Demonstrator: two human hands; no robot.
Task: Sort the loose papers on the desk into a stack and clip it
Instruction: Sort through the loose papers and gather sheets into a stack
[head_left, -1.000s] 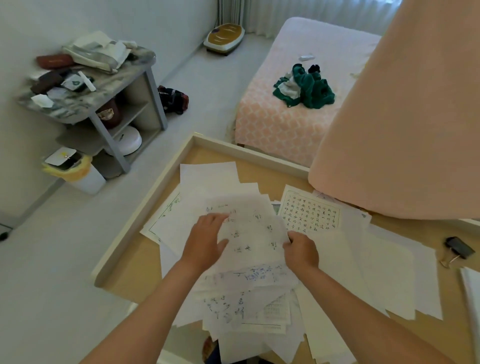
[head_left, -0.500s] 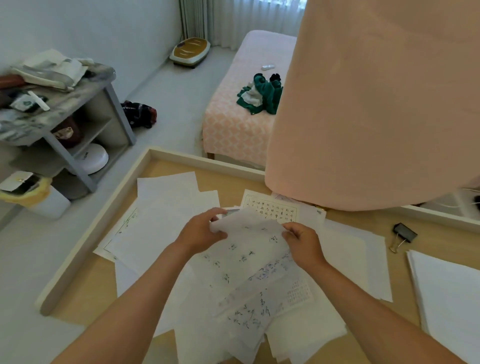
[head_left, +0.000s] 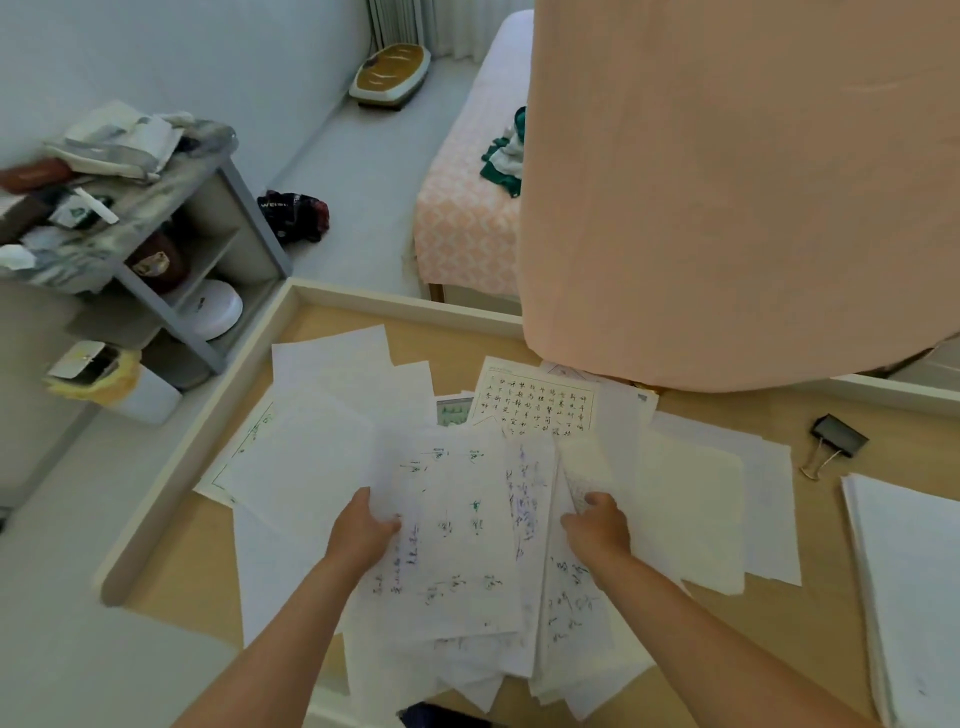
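Loose white papers (head_left: 322, 447) lie spread over the wooden desk (head_left: 810, 613), some blank, some with handwriting. My left hand (head_left: 363, 530) grips the left edge of a handwritten sheet (head_left: 457, 525) lifted above the heap. My right hand (head_left: 597, 525) pinches the edge of another sheet (head_left: 582, 462) beside it. A gridded sheet of characters (head_left: 540, 400) lies behind them. A black binder clip (head_left: 836, 436) rests on the desk at the right. A neat stack of white paper (head_left: 914, 587) sits at the far right edge.
A large peach fabric shape (head_left: 737, 187) hangs over the desk's back right. The desk has a raised pale rim (head_left: 208, 415). Beyond on the floor stand a cluttered grey shelf (head_left: 130, 208), a small bin (head_left: 114, 379) and a bed (head_left: 467, 197).
Both hands have drawn back toward me and apart, each taking a sheet from the heap. The view has swung slightly left and down.
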